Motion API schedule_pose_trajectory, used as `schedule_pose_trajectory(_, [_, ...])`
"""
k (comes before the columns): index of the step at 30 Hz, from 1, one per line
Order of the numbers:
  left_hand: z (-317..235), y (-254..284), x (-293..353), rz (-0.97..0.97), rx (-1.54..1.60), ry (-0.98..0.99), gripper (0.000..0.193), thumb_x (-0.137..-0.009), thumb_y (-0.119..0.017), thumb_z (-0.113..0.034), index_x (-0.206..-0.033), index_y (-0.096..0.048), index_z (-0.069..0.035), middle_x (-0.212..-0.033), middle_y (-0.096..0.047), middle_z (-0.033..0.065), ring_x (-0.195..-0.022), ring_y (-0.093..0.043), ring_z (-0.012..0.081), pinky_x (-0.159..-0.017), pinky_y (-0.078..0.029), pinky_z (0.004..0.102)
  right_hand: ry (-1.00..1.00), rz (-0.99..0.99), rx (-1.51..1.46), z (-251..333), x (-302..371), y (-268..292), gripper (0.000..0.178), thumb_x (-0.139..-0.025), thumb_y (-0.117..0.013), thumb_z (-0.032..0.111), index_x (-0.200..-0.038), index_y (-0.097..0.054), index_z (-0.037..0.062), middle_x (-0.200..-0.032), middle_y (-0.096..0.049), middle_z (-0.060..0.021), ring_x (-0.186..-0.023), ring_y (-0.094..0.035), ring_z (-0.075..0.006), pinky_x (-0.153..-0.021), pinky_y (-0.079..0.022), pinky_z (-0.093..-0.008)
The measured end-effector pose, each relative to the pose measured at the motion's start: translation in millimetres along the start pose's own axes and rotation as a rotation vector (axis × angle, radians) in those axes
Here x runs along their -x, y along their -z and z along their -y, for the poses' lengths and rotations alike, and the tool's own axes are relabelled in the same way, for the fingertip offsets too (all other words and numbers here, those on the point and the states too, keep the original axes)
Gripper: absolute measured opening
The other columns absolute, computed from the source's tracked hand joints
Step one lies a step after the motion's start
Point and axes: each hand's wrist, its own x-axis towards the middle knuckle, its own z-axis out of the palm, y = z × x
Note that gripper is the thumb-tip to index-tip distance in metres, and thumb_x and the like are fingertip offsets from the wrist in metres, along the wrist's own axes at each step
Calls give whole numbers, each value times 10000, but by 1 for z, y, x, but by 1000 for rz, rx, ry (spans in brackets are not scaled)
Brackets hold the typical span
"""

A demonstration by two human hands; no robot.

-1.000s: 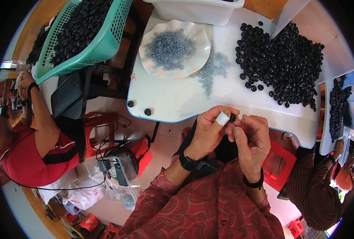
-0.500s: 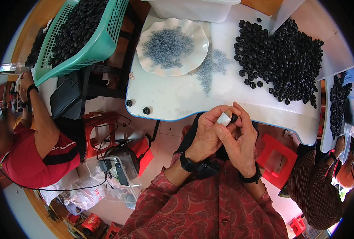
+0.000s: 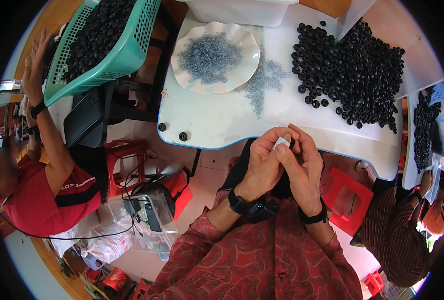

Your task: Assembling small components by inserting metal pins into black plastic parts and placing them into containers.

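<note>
Both left hand (image 3: 262, 162) and right hand (image 3: 303, 175) bunch fingers at six o'clock of the table (image 3: 207, 116), any grasped piece hidden. Two black beads (image 3: 183, 136), perhaps finished, stand at eight; a large black heap (image 3: 352, 75) remains at two.

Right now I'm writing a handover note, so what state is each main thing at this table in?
Left grip: fingers drawn together, contents hidden
Right grip: fingers bent, touching the left grip
Green basket: heaped with black beads
Plate: face up, holding a mound of clear bits
Bead pile: loose, spread on the table
Two black beads: apart from the pile, near the table's edge
White tub: upright, contents out of view
</note>
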Motion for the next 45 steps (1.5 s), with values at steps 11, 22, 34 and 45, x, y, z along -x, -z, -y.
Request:
schedule_pose_trajectory(11, [-17, -15, -2, -14, 51, 56, 331, -967, -566, -237, -1176, -547, 18, -957, -588, 96, -803, -544, 121, -683, -481, 250, 195, -1, 8, 9, 7, 4, 549, -869, -675, 110, -1333, -430, -50, -1178, -569, -185, -979, -589, -176, -845, -488, -299])
schedule_pose_trajectory(22, [-14, -7, -3, -107, -51, 44, 253, -964, -579, -205, -1094, -611, 9, -822, -596, 36, -660, -537, 83, -596, -517, 244, 287, -54, 64, 6, -8, 15, 135, -892, -613, -15, -1015, -664, 3, -1118, -581, -94, -760, -584, -94, -614, -489, -216])
schedule_pose_trajectory(34, [-28, -7, -1, -103, -275, -54, 285, -935, -538, 1, -1213, -600, 16, -925, -632, 56, -787, -608, 101, -717, -594, 283, 178, -40, -77, 7, -14, 12, 117, -926, -569, -5, -1031, -620, -21, -1078, -579, -80, -942, -576, -123, -808, -471, -236])
schedule_pose_trajectory(45, [-34, -1, -7, -81, -275, -33, 276, -939, -509, 18, -1198, -606, 21, -969, -623, 66, -808, -614, 115, -742, -583, 284, 183, -13, 40, 13, -24, 13, 107, -905, -631, 32, -999, -640, -18, -878, -606, -37, -737, -572, -85, -665, -462, -200])
